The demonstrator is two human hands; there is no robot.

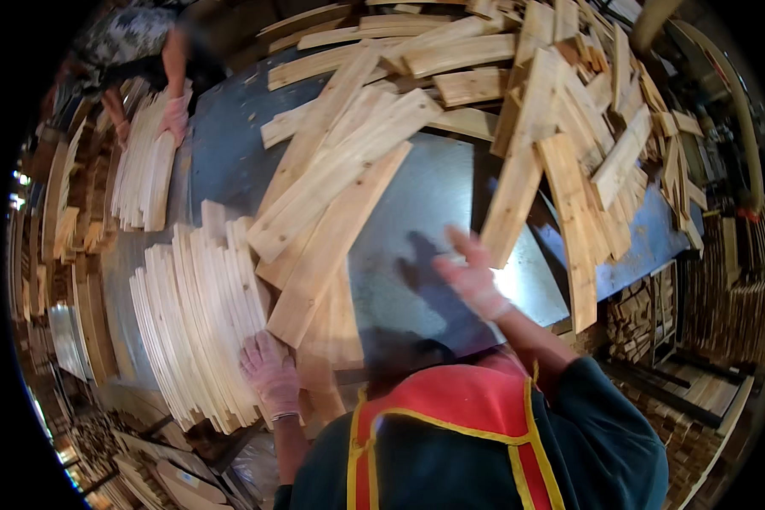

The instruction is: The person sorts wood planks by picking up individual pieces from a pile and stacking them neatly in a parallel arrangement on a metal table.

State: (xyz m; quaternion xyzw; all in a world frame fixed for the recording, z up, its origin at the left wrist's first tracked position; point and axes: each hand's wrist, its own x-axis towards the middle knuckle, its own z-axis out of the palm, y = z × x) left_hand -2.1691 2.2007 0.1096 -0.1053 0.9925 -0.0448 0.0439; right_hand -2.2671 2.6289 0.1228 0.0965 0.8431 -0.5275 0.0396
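My left hand (270, 374), in a pale pink glove, lies against the near right end of a row of wooden boards (200, 314) set on edge side by side. Its fingers are stretched out rather than wrapped round a board. My right hand (472, 276), gloved too and slightly blurred, hovers over the bare metal tabletop (412, 217) with fingers apart and nothing in it. Between my hands and just beyond, several loose planks (340, 246) lie slanted across one another, partly next to the row.
A big jumbled heap of planks (561, 144) covers the far and right side, some jutting over the table's edge. At the far left, another person's gloved hand (174, 119) rests on a second row of boards (144, 166). A rack with wood pieces (642, 319) stands at right.
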